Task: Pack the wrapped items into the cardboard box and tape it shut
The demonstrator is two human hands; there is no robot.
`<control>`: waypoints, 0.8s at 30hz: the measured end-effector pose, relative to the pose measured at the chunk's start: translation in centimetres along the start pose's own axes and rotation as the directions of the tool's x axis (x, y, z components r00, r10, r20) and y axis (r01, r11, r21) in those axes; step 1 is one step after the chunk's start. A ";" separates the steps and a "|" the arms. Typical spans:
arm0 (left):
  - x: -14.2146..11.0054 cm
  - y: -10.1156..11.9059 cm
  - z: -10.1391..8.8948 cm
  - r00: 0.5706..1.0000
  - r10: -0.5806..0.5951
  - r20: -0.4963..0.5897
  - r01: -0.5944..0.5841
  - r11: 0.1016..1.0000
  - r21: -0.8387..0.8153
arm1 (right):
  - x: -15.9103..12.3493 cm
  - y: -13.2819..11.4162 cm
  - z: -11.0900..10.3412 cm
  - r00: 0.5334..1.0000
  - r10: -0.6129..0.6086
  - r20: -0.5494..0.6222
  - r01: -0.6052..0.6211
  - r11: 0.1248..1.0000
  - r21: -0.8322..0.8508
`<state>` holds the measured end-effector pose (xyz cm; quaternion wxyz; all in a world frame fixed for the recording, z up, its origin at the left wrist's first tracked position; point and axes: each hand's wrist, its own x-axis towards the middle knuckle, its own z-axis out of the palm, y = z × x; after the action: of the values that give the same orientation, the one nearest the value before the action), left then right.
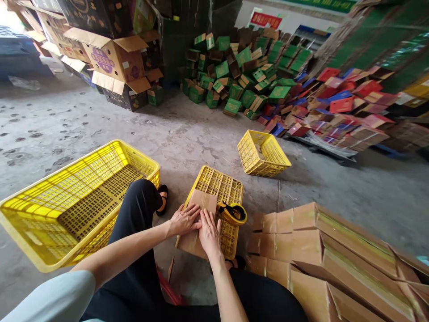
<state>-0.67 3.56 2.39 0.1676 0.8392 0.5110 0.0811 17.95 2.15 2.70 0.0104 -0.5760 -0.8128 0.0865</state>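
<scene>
A flat brown cardboard piece (205, 200) lies across an upturned yellow crate (219, 179) between my knees. My left hand (185, 220) presses flat on the cardboard, its fingers stretched out. Beside it, fingertips nearly meeting the left hand's, my right hand (210, 231) also rests palm down on the cardboard. Neither hand grips anything. A yellow and black tape dispenser (236, 213) sits on the crate just right of the cardboard, close to my right hand.
At my left stands a large yellow crate (97, 201); a smaller yellow crate (263, 154) is ahead. Folded brown cartons (301, 237) are stacked at my right. Green boxes (241, 80) and red boxes (342, 105) are heaped farther back. Open cartons (117, 62) stand at the back left.
</scene>
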 end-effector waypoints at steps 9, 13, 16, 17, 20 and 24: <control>6.0 -2.8 -0.1 0.996 -0.060 -0.062 0.028 0.904 -0.426 | 5.5 1.7 -1.8 0.999 0.039 0.035 -0.040 0.999 0.007; 7.5 -3.6 -0.7 0.993 -0.073 -0.097 0.008 0.837 -0.547 | 7.4 2.0 -2.4 0.998 0.043 0.048 -0.046 0.998 0.048; 7.1 -3.4 -1.0 0.993 -0.062 -0.098 -0.002 0.833 -0.554 | 7.5 1.8 -2.5 0.997 0.063 0.054 -0.067 0.994 0.082; 6.7 -3.2 -1.0 0.994 -0.055 -0.098 -0.009 0.831 -0.557 | 7.3 1.7 -2.4 0.996 0.070 0.051 -0.075 0.993 0.088; 4.4 -2.3 -0.8 0.995 -0.045 -0.087 -0.011 0.833 -0.554 | 5.9 1.2 -1.9 0.997 0.071 0.029 -0.074 0.993 0.096; 0.2 -0.8 -0.8 0.999 -0.014 -0.029 -0.004 0.838 -0.546 | 2.7 0.8 -0.4 0.999 0.024 -0.044 -0.016 0.987 0.160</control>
<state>-1.48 4.20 2.85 0.3919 0.7538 0.4716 0.2362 17.89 5.00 2.74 0.0741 -0.5832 -0.7970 0.1382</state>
